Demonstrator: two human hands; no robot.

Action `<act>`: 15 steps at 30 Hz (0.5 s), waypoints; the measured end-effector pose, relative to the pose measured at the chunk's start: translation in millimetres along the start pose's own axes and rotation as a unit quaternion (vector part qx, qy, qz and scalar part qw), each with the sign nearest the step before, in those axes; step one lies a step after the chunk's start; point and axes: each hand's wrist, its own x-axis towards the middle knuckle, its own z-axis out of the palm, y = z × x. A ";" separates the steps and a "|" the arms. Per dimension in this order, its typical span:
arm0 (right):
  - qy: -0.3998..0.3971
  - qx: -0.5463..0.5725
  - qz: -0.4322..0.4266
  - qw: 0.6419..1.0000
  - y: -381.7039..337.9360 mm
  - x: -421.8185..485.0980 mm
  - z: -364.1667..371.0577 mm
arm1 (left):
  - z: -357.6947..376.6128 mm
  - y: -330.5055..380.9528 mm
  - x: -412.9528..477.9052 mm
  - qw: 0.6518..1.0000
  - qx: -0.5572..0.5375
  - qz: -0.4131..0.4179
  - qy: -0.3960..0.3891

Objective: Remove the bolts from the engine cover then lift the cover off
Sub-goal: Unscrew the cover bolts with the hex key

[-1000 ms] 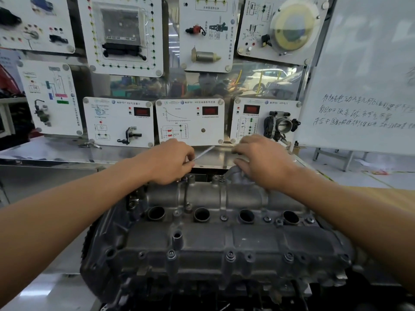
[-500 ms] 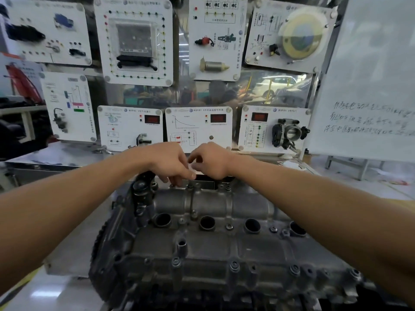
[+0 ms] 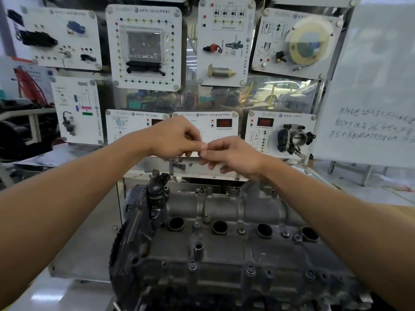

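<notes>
Above the far edge of the engine cover (image 3: 224, 248), both forearms reach forward and converge, with the two hands raised clear of the metal. The left hand (image 3: 175, 138) is knuckles-up, fingers curled, thumb and forefinger tips brought together. The right hand (image 3: 233, 157) comes in from the other side, its fingertips touching the left's. Something small may be pinched between them, but blur hides it, so I cannot tell whether either hand grips anything.

The cover sits on the engine below, touched by neither hand. Four round plug wells (image 3: 220, 226) run across it in a row, and three bolt heads (image 3: 250, 270) show along its near edge. Two small dark pieces (image 3: 178, 164) lie on the steel tabletop (image 3: 155, 168) behind, just under the hands. Three display panels (image 3: 224, 124) stand beyond.
</notes>
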 end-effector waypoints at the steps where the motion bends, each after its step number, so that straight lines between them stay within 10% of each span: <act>1: 0.012 -0.057 -0.045 0.997 -3.2 -7.4 -6.5 | 1.4 8.8 2.1 1.000 -0.015 0.013 -0.001; 7: 0.105 -0.155 -0.080 0.979 9.0 -57.3 -55.1 | 22.1 35.9 12.5 0.988 -0.137 0.010 -0.073; 15: 0.058 -0.336 -0.089 0.936 28.6 -57.7 -46.1 | 57.3 30.6 18.7 0.993 0.017 0.049 -0.102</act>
